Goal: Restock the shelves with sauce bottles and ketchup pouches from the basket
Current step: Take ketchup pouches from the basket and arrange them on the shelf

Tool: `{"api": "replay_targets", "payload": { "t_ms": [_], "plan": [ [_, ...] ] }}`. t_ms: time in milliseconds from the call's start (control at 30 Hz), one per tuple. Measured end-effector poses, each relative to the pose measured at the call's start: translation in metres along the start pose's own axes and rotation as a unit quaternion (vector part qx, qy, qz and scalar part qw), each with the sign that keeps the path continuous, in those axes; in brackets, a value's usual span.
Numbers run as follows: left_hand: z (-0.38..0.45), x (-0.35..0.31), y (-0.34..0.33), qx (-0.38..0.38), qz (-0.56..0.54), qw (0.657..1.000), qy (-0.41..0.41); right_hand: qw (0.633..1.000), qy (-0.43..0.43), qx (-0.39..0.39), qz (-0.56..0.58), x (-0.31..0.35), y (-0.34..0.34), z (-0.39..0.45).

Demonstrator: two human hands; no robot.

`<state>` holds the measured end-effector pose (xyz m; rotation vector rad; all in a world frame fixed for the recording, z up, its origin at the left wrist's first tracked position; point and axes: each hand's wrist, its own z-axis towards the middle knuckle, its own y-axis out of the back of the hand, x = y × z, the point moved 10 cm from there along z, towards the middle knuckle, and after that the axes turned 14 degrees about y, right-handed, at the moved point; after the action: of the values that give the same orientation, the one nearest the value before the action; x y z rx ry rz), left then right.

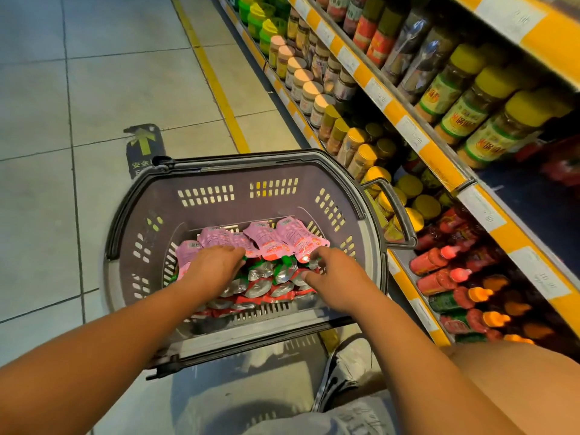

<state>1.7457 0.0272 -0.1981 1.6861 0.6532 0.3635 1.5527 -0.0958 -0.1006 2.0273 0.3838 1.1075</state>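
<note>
Both hands inside basket [329,196] on floor beside shelves [439,158]. Left hand [213,268] and right hand [334,277] resting on ketchup pouches [270,240]; fingers curled into pile, grip state undeterminable. Sauce bottles [439,262] on lower shelf.

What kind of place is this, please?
Most likely a grocery store aisle. Shelves with price tags hold rows of jars and sauce bottles, and both hands reach into a shopping basket of pouches.
</note>
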Motion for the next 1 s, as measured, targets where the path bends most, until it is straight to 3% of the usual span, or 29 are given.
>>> {"api": "replay_targets", "payload": {
  "t_ms": [233,867,1000],
  "plan": [
    [-0.004,0.039,0.039,-0.041,-0.124,0.988,0.083,1.000,0.006,-0.013,0.014,-0.004,0.008,-0.010],
    [-0.008,0.027,0.118,-0.052,-0.278,0.951,0.126,0.999,0.010,-0.047,0.009,-0.005,0.022,-0.029],
    [-0.004,0.003,0.148,-0.044,-0.294,0.951,0.085,0.998,0.013,-0.059,0.026,-0.005,0.026,-0.031]
  ]
}}
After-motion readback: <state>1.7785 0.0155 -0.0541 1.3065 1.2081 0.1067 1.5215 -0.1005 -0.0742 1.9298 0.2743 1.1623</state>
